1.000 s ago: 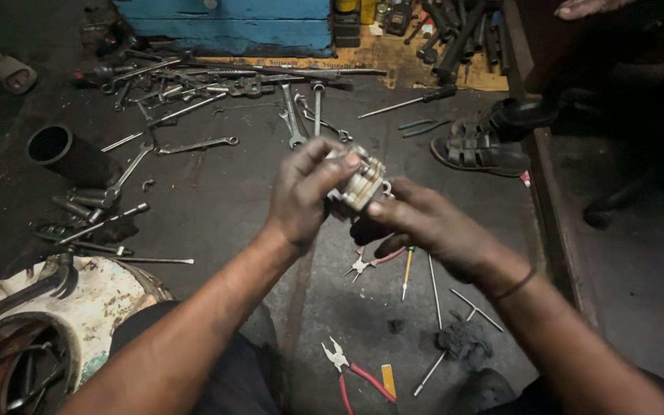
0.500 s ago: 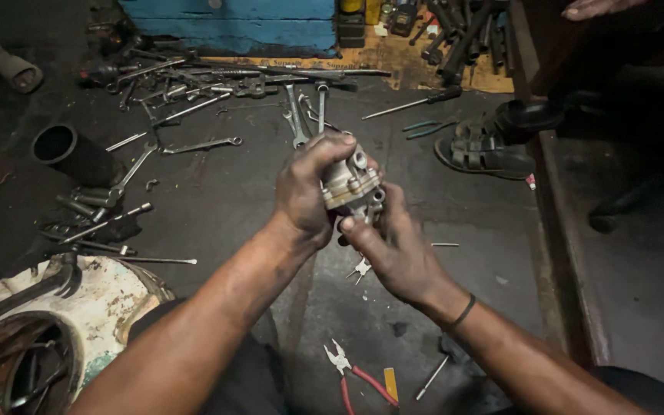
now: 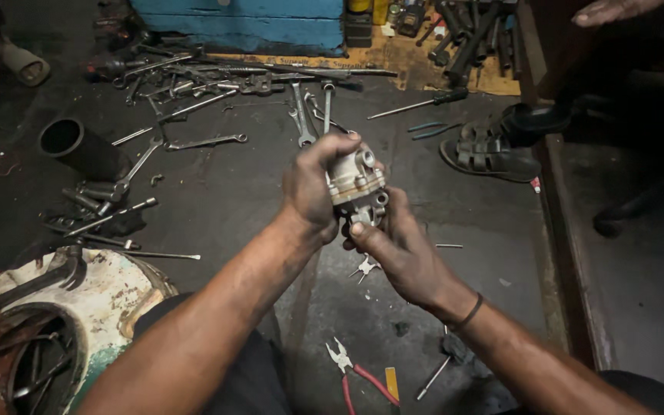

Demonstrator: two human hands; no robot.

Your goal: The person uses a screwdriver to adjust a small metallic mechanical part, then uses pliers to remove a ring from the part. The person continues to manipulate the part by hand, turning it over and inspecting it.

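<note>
Red-handled pliers (image 3: 359, 374) are lying on the floor (image 3: 232, 200) nearest. Above them, the right hand (image 3: 397, 250) is cradling a small metal pump (image 3: 355, 183) from below, fingers curled on it, while the left hand (image 3: 317, 188) is clamping its top. Wrenches (image 3: 301, 115) are lying beyond.

head-worn, looking steeply down, close over both hands (image 3: 363, 223) and the tool-strewn floor (image 3: 217, 192) beyond.

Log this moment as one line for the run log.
left hand: grips metal pump part | right hand: supports it below | floor: wrenches, red-handled pliers
</note>
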